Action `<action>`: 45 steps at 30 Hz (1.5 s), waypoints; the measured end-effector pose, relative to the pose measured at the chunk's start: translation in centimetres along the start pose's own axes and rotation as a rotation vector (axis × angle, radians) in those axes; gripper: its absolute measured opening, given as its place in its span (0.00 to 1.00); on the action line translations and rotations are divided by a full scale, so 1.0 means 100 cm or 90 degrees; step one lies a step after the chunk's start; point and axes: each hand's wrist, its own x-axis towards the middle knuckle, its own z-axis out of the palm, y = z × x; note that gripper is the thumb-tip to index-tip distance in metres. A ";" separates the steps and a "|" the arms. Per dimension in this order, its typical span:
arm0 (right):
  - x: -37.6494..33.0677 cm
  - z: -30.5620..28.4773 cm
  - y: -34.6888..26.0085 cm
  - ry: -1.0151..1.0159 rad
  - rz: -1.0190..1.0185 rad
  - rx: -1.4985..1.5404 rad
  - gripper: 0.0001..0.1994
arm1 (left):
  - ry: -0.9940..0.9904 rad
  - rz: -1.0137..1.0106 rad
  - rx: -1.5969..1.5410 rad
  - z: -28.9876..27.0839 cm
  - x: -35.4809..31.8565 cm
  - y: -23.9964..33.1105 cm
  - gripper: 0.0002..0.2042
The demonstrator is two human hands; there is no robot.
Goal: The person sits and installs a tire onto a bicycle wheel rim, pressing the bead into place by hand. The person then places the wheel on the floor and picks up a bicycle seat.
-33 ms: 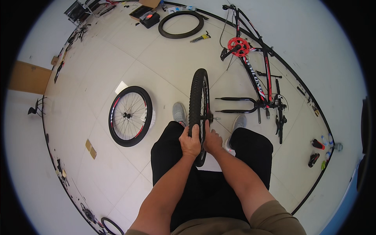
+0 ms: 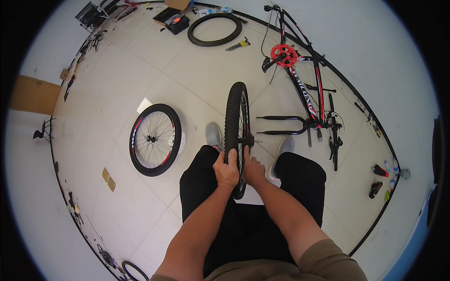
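Note:
A bicycle wheel (image 2: 232, 111) with a knobby black tyre stands upright between my knees, seen almost edge-on. Its sprockets and axle stick out on the right side. My left hand (image 2: 226, 172) is closed round the near part of the tyre from the left. On the other side, my right hand (image 2: 254, 170) grips the wheel by the rim, its fingers curled and partly hidden. A second wheel (image 2: 165, 161), with red and white marks on its rim, lies flat on the floor to the left.
At the right lies a black and red bicycle frame (image 2: 303, 93) with a fork (image 2: 281, 117), red chainring (image 2: 284, 55) and handlebar (image 2: 334, 147). A loose tyre (image 2: 192, 38), yellow-handled tool (image 2: 238, 44) and black case (image 2: 177, 24) lie at the far side. Bottles (image 2: 379, 171) stand by the right wall.

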 end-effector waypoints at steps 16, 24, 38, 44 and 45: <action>0.009 0.003 0.002 0.078 0.021 -0.053 0.50 | 0.018 0.041 -0.026 0.003 0.009 -0.033 0.22; 0.000 0.026 0.003 -0.002 0.107 -0.039 0.47 | 0.000 0.015 -0.047 0.001 0.008 -0.031 0.24; 0.002 0.040 0.019 -0.043 0.132 0.031 0.30 | 0.005 0.031 -0.043 0.002 0.010 -0.029 0.24; 0.027 0.014 0.015 0.003 0.265 0.380 0.15 | -0.002 0.020 -0.057 0.003 0.010 -0.025 0.23; 0.029 0.010 0.014 0.014 0.275 0.413 0.15 | -0.004 0.018 -0.063 0.003 0.011 -0.024 0.23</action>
